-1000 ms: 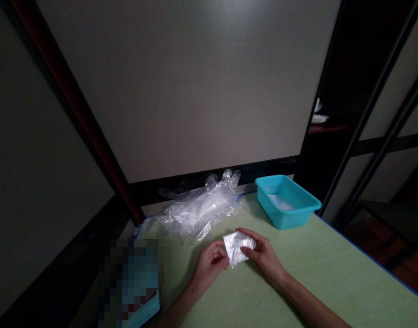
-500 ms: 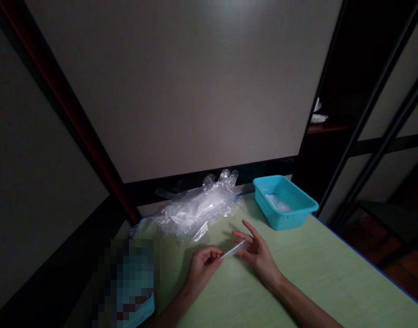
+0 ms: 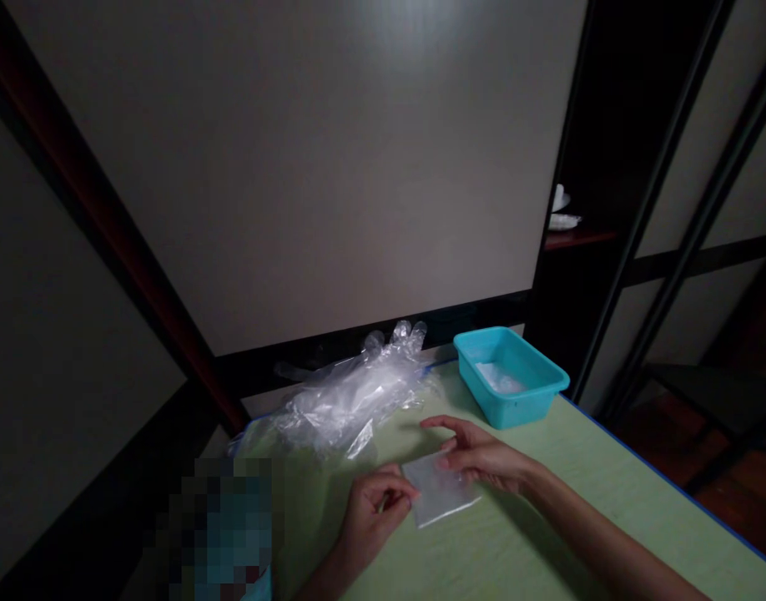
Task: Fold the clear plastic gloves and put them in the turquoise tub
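Observation:
Between my hands is a folded plastic glove [image 3: 442,499], a flat, whitish, see-through square held just over the table. My left hand [image 3: 378,505] pinches its left edge between thumb and fingers. On the upper right part, my right hand [image 3: 480,455] has its thumb on top and some fingers underneath, partly hidden; its index finger stretches out to the left. Beyond both hands lies a crumpled heap of clear disposable plastic gloves [image 3: 351,401], several finger shapes sticking up at its back.
A turquoise plastic basket [image 3: 524,411] stands at the table's back right, with whitish clear plastic inside. The green table [image 3: 608,492] has a blue edge and meets a wardrobe panel [image 3: 370,184]. A pixelated patch covers something turquoise at lower left. A dark chair [image 3: 721,401] stands at right.
The folded glove has turned from nearly edge-on to showing its flat face. My right hand has rolled over, its thumb now on top. The view has shifted slightly.

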Available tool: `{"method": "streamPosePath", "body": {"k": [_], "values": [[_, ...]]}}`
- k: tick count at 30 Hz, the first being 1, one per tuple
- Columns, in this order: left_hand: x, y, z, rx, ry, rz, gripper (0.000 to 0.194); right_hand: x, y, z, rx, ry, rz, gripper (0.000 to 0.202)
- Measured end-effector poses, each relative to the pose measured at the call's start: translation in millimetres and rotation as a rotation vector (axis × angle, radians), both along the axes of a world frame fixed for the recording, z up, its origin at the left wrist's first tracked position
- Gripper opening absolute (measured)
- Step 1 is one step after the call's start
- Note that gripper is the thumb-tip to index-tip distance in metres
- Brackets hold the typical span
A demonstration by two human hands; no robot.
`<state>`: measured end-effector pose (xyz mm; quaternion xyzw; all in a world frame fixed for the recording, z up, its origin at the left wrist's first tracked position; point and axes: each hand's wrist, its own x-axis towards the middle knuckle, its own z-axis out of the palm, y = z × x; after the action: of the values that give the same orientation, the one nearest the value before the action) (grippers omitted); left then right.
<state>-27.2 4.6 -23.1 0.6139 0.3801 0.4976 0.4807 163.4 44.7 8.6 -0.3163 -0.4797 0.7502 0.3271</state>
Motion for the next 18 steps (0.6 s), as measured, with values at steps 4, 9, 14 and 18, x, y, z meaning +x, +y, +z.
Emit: {"method": "streamPosePath", "body": {"k": [4,9,14,18], "values": [[10,17,19.9,-0.037,-0.108,-0.026,0.024,12,15,29.2,0.235,-0.067,0.019,0.059],[39,61,32.7,-0.162,-0.212,0.089,0.038,43,42,58.6,0.441,-0.062,-0.21,0.051],[89,101,22.9,-0.345,-0.134,0.079,0.023,76,66,71.1,0.539,-0.127,-0.522,0.051],[123,121,20.5,-0.378,-0.116,0.097,0.026,89,79,65.2,0.582,-0.201,-0.686,0.047]]}}
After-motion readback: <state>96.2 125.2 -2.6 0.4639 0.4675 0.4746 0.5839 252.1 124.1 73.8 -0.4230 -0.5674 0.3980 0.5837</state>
